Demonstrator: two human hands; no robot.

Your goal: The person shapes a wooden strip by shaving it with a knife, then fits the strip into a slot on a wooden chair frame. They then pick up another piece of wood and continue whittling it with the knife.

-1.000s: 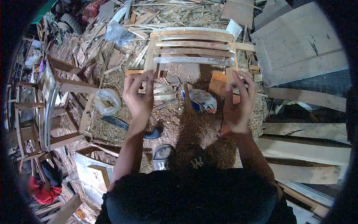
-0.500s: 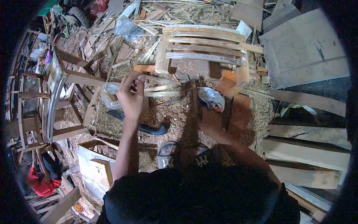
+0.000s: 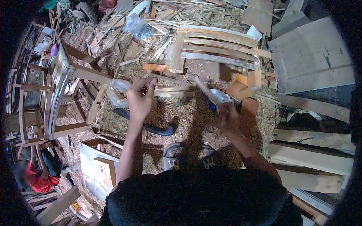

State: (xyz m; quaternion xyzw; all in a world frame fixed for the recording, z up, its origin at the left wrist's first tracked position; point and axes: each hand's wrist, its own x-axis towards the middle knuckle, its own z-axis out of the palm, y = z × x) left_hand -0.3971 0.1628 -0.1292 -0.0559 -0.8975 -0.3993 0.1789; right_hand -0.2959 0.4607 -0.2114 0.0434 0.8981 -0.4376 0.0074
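My left hand (image 3: pixel 140 101) is raised over the shavings, its fingers curled and thumb bent toward the forefinger in a pinch. Whatever lies between those fingertips, if anything, is too small to make out. In my right hand (image 3: pixel 228 117), blurred by motion, is a long narrow stick-like tool (image 3: pixel 204 89) that slants up and to the left. Just behind that hand lies a white and blue plastic packet (image 3: pixel 221 96), partly covered. Beyond both hands rests a curved slatted wooden frame (image 3: pixel 220 49), with an orange-brown wood block (image 3: pixel 239 86) near its right leg.
Thin wood strips (image 3: pixel 171 92) and a clear plastic bag (image 3: pixel 118 92) lie near my left hand. A dark curved object (image 3: pixel 160 130) is before my sandals (image 3: pixel 174 160). Wooden chair frames (image 3: pixel 62 94) stand left, near a person in red (image 3: pixel 42 179). Boards (image 3: pixel 313 154) lie right.
My right hand has moved right and the tool now tilts to the left, where it stood nearly upright. My left hand keeps its pinch. The whole view has shifted slightly.
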